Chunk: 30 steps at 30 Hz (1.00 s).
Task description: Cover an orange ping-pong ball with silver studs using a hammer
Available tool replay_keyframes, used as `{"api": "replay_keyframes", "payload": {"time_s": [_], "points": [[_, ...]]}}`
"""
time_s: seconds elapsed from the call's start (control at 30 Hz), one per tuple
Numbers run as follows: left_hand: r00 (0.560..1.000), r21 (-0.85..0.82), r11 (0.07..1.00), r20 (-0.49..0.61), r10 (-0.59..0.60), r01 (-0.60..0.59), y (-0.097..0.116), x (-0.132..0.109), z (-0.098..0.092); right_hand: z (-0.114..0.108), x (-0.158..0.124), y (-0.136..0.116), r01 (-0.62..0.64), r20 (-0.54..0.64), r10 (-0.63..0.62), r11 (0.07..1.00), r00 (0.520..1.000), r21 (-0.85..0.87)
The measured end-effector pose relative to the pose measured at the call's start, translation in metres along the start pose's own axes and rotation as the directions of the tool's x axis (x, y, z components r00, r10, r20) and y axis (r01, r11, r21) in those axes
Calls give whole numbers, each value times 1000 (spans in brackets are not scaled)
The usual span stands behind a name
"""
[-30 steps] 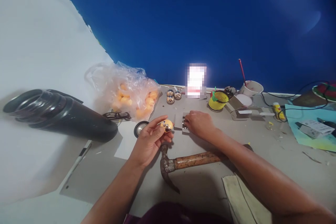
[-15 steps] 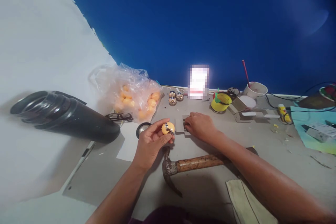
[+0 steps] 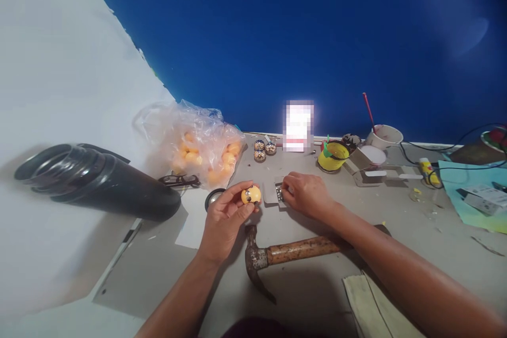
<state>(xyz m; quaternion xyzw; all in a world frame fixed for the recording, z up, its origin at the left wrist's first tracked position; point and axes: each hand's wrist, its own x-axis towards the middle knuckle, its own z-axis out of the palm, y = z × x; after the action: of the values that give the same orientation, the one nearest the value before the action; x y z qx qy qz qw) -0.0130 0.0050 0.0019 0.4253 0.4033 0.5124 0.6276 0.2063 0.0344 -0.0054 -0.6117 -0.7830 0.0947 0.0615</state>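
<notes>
My left hand (image 3: 225,216) is closed round a small yellow ball (image 3: 251,195) with shiny silver studs on it, held just above the grey table (image 3: 158,269). My right hand (image 3: 307,195) rests on the table to its right, fingertips pinched at a small open box of shiny studs (image 3: 277,193); what the fingers hold is too small to make out. A rusty claw hammer (image 3: 285,253) with a wooden handle lies on the table just in front of both hands.
A plastic bag of orange-yellow balls (image 3: 202,148) sits at the back left beside spectacles (image 3: 178,180) and a black tube (image 3: 95,182). Three studded balls (image 3: 263,149), a yellow cup (image 3: 335,156), a white cup with a red stick (image 3: 382,134), cables and a teal sheet (image 3: 471,190) lie behind and right.
The left hand has turned the yellow ball slightly and drawn it a little left. The right hand stays at the stud box, its fingers shifted a bit.
</notes>
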Motion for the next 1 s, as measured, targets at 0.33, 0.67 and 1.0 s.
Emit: {"api": "replay_keyframes", "payload": {"time_s": [0.33, 0.67, 1.0], "points": [[1000, 47, 999, 2, -8, 7, 0, -3, -2, 14, 4, 4, 62, -81, -48, 982, 996, 179], [999, 26, 999, -23, -47, 47, 2, -2, 3, 23, 7, 8, 77, -104, -48, 952, 993, 295], [998, 45, 997, -41, -56, 58, 2, -1, 3, 13, 10, 13, 48, -101, 61, 578, 993, 815]]}}
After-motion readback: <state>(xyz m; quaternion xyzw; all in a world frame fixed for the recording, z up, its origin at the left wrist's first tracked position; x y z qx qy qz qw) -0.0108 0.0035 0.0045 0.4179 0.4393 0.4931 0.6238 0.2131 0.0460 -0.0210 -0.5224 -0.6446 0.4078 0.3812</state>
